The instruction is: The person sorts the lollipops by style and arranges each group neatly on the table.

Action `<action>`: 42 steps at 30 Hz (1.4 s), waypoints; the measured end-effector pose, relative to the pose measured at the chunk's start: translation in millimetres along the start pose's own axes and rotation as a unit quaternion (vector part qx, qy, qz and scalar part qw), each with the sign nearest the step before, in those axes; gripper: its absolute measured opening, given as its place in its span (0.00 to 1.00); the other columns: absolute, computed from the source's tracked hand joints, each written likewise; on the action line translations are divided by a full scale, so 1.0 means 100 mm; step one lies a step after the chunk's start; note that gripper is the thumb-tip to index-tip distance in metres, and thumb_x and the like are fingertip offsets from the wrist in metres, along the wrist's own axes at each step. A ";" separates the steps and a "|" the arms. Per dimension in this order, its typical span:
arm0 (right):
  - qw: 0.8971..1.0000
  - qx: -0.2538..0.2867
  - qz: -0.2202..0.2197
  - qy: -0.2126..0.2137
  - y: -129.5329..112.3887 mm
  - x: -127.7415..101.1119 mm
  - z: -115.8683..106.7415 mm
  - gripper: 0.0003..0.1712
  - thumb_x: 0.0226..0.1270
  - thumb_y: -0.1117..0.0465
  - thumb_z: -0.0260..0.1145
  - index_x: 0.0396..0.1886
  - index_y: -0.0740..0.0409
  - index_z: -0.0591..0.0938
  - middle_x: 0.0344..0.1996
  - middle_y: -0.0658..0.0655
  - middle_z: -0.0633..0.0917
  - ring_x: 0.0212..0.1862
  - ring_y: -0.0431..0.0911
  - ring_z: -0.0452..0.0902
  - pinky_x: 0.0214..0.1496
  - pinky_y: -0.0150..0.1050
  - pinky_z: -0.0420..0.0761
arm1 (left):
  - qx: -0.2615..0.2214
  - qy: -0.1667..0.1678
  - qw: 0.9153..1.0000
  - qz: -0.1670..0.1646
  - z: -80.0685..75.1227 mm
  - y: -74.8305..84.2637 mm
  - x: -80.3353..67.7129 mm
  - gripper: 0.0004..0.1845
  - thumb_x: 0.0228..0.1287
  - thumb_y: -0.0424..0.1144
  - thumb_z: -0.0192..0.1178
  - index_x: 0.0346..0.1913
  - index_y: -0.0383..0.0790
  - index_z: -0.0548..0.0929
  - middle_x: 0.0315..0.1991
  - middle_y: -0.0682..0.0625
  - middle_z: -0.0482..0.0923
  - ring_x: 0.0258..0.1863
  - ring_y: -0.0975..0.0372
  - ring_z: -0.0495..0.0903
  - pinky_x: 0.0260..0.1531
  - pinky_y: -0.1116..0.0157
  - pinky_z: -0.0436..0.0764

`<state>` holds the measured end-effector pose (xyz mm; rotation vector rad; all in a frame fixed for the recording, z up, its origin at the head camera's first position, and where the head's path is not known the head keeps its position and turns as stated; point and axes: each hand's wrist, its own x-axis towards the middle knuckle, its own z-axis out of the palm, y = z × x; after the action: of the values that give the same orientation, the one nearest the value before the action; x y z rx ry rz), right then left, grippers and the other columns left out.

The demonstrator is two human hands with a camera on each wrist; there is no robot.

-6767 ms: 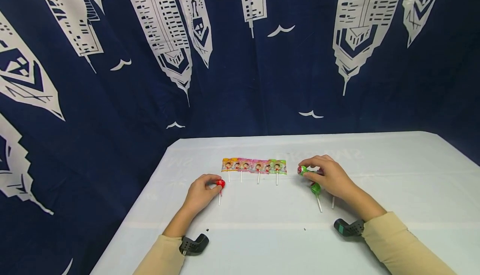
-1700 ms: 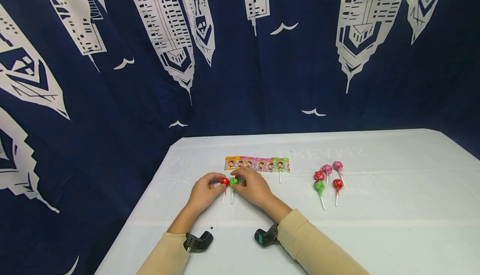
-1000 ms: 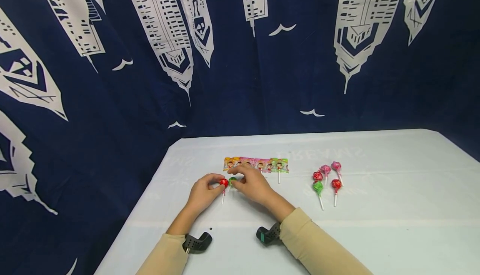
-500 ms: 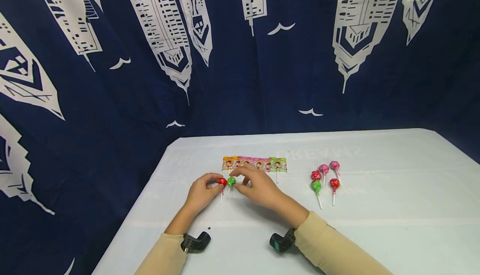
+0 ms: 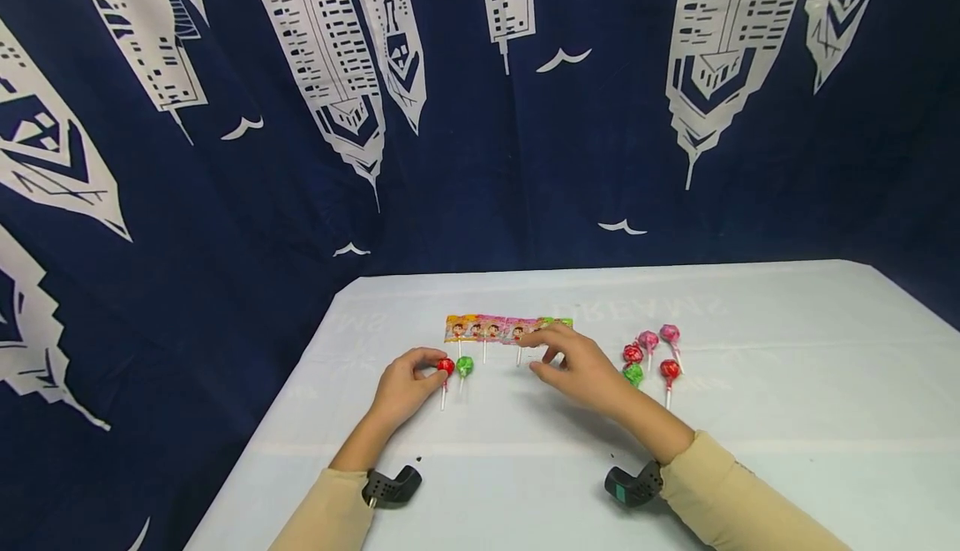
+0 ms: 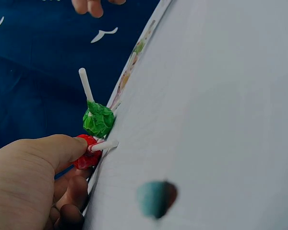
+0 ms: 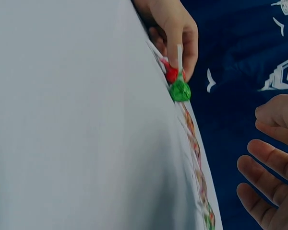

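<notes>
My left hand (image 5: 407, 384) rests on the white table (image 5: 787, 351) and pinches a red lollipop (image 5: 446, 365) between thumb and fingers; the left wrist view shows the thumb on that red lollipop (image 6: 88, 152). A green lollipop (image 5: 464, 364) lies right beside it, touched by no hand, and shows again in both wrist views (image 6: 98, 120) (image 7: 180, 90). My right hand (image 5: 577, 365) hovers open and holds nothing, between the strip of flat wrapped lollipops (image 5: 502, 328) and a group of round ones (image 5: 651, 353). Its fingers (image 7: 266, 189) are spread.
The group at the right holds several round lollipops: red, pink and a green one (image 5: 634, 374) partly hidden behind my right hand. A dark blue curtain with white towers (image 5: 480, 117) hangs behind and to the left of the table. Black wrist cameras (image 5: 390, 487) sit on both sleeves.
My right hand has let go of the green lollipop beside the red one and moved right, toward the group. The left hand has kept its pinch on the red lollipop.
</notes>
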<state>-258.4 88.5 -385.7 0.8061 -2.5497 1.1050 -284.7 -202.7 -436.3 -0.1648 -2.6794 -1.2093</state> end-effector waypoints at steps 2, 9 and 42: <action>1.000 -0.005 0.005 0.007 0.05 -0.03 -0.06 0.19 0.60 0.61 0.68 0.51 0.45 0.82 0.48 0.45 0.82 0.37 0.38 0.77 0.35 0.31 0.76 | 0.000 0.000 1.000 0.001 0.00 0.00 0.00 0.13 0.55 0.42 0.69 0.45 0.50 0.85 0.39 0.53 0.84 0.17 0.66 0.69 0.17 0.70 0.66; 0.999 -0.012 0.036 0.016 0.18 -0.07 -0.23 0.19 0.60 0.61 0.69 0.52 0.48 0.81 0.47 0.51 0.83 0.39 0.40 0.77 0.36 0.32 0.77 | 0.003 0.001 1.000 0.005 0.01 0.00 0.00 0.13 0.55 0.42 0.69 0.45 0.50 0.85 0.40 0.53 0.84 0.17 0.66 0.69 0.16 0.70 0.66; 0.979 -0.070 0.181 0.057 0.92 -0.19 -0.93 0.21 0.67 0.59 0.62 0.59 0.52 0.77 0.57 0.62 0.77 0.54 0.58 0.73 0.45 0.47 0.75 | -0.004 0.002 1.000 0.006 0.00 0.00 -0.01 0.13 0.55 0.41 0.69 0.44 0.50 0.85 0.39 0.52 0.84 0.18 0.66 0.69 0.17 0.70 0.66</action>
<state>-295.5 215.0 -384.9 0.2397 -2.7032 1.0155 -284.1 -202.6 -436.5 -0.1802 -2.6667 -1.2150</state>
